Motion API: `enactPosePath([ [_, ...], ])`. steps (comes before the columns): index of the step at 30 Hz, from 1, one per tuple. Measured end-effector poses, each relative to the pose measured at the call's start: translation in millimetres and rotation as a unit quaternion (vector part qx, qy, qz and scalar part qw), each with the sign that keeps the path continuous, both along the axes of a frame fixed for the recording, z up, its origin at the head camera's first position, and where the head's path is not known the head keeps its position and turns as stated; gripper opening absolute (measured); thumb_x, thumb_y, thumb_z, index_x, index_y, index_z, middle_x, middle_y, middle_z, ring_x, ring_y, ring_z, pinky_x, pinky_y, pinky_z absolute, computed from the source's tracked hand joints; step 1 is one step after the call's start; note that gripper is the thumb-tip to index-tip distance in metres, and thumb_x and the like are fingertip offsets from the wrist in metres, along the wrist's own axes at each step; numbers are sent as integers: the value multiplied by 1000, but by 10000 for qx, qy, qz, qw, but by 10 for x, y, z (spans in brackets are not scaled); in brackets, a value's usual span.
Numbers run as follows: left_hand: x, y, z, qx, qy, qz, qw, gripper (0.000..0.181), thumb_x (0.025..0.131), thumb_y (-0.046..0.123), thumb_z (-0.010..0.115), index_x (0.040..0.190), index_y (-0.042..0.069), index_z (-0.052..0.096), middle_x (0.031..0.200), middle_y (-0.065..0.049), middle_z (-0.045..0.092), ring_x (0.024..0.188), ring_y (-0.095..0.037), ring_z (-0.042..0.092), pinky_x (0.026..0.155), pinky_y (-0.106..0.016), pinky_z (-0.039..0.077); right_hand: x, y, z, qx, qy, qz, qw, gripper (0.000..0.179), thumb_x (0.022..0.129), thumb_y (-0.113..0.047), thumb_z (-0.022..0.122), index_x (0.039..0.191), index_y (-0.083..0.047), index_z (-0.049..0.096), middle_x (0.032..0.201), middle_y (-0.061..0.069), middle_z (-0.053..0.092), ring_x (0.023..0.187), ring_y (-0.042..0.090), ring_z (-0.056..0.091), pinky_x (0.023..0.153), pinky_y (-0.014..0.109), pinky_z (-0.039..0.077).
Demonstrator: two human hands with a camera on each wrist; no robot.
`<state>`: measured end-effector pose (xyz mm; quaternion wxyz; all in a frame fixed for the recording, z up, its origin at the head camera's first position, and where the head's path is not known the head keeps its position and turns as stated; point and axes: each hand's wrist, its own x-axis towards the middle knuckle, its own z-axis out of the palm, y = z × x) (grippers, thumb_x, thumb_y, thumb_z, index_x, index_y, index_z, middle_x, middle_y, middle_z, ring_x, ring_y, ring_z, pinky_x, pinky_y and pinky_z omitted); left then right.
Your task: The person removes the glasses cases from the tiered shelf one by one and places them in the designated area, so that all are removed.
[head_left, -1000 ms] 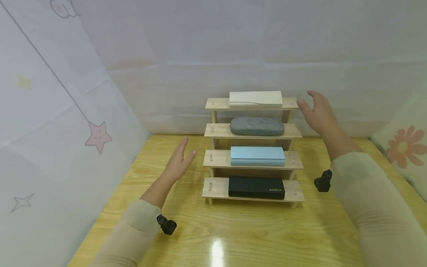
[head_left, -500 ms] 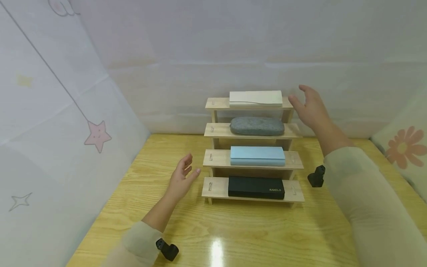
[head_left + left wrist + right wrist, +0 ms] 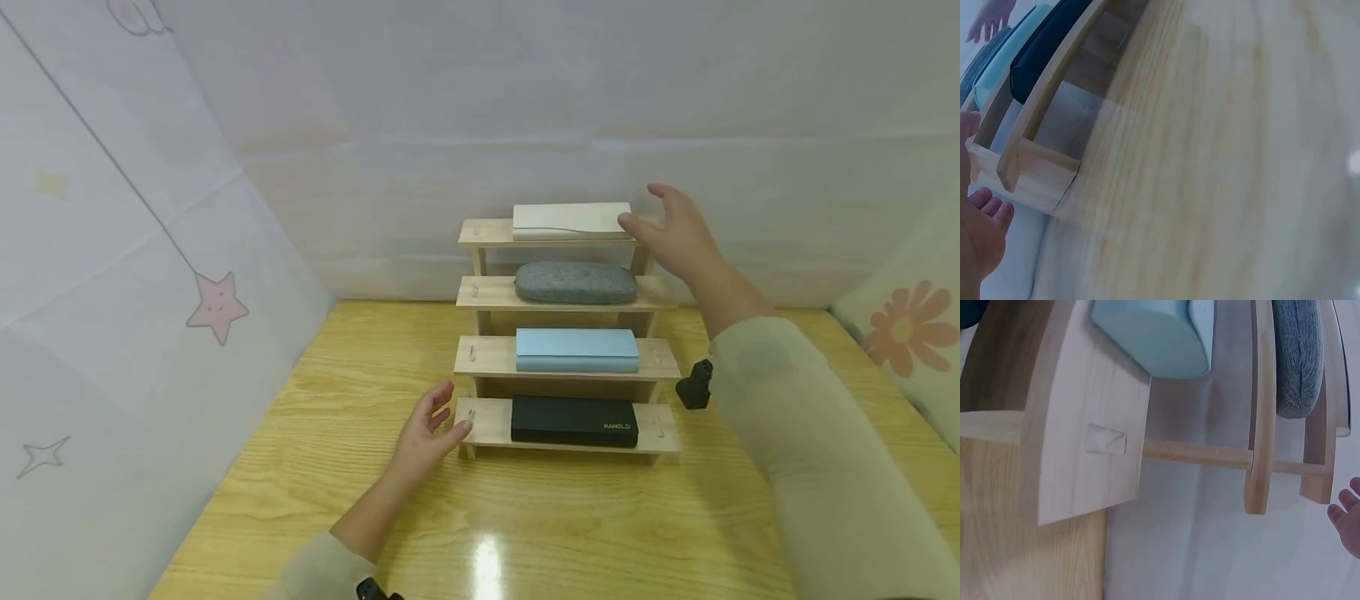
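Note:
A four-tier wooden rack (image 3: pixel 491 356) carries one glasses case per step. At the top lies a white case (image 3: pixel 566 218), and below it a grey fabric case (image 3: pixel 575 284). Further down come a light blue case (image 3: pixel 576 350) and a black case (image 3: pixel 562 419) with lettering. My right hand (image 3: pixel 681 240) hovers at the top step's right end, thumb and fingers spread; the thumb tip overlaps the white case's right end in the head view. Beside the bottom step's left end is my left hand (image 3: pixel 422 448), fingers loosely bent, holding nothing. In the left wrist view the rack's end (image 3: pixel 1029 181) shows near its fingers.
The rack stands on a wood-grain table (image 3: pixel 360 367), close to a white cloth backdrop (image 3: pixel 420 183). A second cloth wall with a pink star (image 3: pixel 217 307) rises at the left, and one with an orange flower (image 3: pixel 903 329) at the right.
My right hand has moved left to the white case's end. My left hand has come down and right, from beside the upper steps to the bottom step's left end. The cases stay put.

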<state>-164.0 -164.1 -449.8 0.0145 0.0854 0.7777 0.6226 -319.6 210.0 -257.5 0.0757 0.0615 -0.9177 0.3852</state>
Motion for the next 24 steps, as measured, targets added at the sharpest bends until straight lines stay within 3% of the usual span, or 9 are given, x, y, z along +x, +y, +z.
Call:
enactPosePath([
  [9, 107, 99, -110, 190, -174, 88, 9996, 76, 87, 13, 75, 150, 5, 33, 155, -16, 34, 141, -38, 37, 115, -50, 38, -15, -93, 63, 256, 18, 216, 9994, 92, 91, -63, 53, 159, -18, 10, 166, 10, 7, 152, 36, 7, 121, 63, 13],
  [16, 153, 176, -198, 143, 128, 241, 9995, 75, 84, 11, 77, 147, 6, 38, 147, -15, 44, 136, -35, 44, 116, -48, 37, -19, -135, 101, 320, 88, 224, 9992, 90, 92, -61, 53, 159, -17, 11, 166, 11, 9, 152, 36, 9, 122, 62, 13],
  [24, 176, 160, -252, 259, 121, 497, 9984, 66, 86, 2, 73, 144, 1, 42, 146, -18, 47, 136, -35, 45, 115, -41, 39, -69, -213, 86, 248, 38, 295, 9992, 90, 91, -59, 56, 159, -19, 12, 166, 9, 9, 153, 33, 9, 123, 59, 14],
])
